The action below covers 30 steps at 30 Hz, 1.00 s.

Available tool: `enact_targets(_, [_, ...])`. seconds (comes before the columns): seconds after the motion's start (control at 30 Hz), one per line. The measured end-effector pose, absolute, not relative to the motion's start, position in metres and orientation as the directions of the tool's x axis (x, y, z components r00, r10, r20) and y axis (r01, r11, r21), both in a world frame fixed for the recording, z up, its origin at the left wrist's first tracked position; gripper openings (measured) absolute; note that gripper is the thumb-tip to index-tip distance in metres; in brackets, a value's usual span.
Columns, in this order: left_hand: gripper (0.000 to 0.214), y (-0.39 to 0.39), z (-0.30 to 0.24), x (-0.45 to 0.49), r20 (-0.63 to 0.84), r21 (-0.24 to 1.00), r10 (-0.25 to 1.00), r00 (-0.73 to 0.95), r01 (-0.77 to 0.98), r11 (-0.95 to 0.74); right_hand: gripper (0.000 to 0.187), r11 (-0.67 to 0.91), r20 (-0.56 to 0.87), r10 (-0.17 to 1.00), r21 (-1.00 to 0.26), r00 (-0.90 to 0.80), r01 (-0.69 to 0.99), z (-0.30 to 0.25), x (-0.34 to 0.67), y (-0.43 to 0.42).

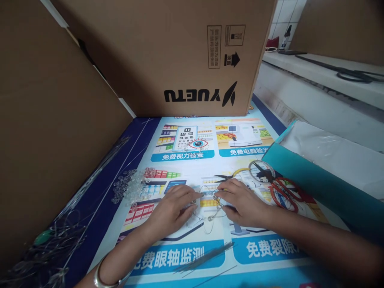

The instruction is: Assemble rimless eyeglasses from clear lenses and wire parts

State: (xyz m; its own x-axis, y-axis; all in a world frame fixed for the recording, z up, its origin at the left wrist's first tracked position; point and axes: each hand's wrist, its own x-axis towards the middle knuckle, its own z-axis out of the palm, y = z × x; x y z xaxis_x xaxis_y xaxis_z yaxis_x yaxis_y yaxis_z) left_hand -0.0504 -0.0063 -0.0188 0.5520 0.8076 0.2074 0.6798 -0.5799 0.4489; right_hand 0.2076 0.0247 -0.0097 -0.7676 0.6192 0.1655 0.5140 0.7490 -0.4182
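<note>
A thin wire piece with clear beads (pixel 210 218), bent into loops, lies on the printed sheet between my two hands. My left hand (pixel 177 206) pinches its left side, index finger and thumb close to a bead. On the opposite side, the fingers of my right hand (pixel 244 202) close on the wire near several beads. Just beyond my right hand are pliers with yellow handles (pixel 240 172), partly hidden by it. Red-handled scissors (pixel 285 194) lie to the right of them. A heap of clear beads (pixel 132 186) sits left of my hands.
Straight wire pieces (pixel 207 258) lie in front of my hands. At the lower left is a tangle of wires (pixel 45 256) with a green piece. A cardboard box wall (pixel 180 52) stands behind. On the right is a teal box (pixel 303 180) holding clear plastic.
</note>
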Motion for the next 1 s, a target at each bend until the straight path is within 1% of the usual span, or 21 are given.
enact_targets(0.2, [0.035, -0.0066, -0.0154, -0.0486, 0.160, 0.437, 0.811, 0.563, 0.696, -0.570, 0.039, 0.745, 0.159, 0.624, -0.416, -0.765, 0.521, -0.0093, 0.2073, 0.0246])
enact_targets(0.4, [0.036, -0.0060, -0.0152, -0.0488, 0.169, 0.436, 0.805, 0.569, 0.689, -0.579, 0.039, 0.747, 0.167, 0.622, -0.417, -0.765, 0.517, -0.0097, 0.2072, 0.0247])
enact_targets(0.6, [0.036, -0.0061, -0.0147, -0.0480, 0.136, 0.427, 0.814, 0.564, 0.708, -0.562, 0.040, 0.748, 0.168, 0.626, -0.409, -0.762, 0.524, -0.0107, 0.2066, 0.0240])
enact_targets(0.83, [0.036, -0.0056, -0.0170, -0.0491, 0.152, 0.423, 0.809, 0.568, 0.702, -0.573, 0.041, 0.742, 0.165, 0.632, -0.410, -0.757, 0.530, -0.0098, 0.2059, 0.0238])
enact_targets(1.0, [0.037, -0.0055, -0.0171, -0.0491, 0.125, 0.422, 0.816, 0.564, 0.714, -0.558, 0.040, 0.740, 0.153, 0.633, -0.405, -0.759, 0.537, -0.0087, 0.2058, 0.0239])
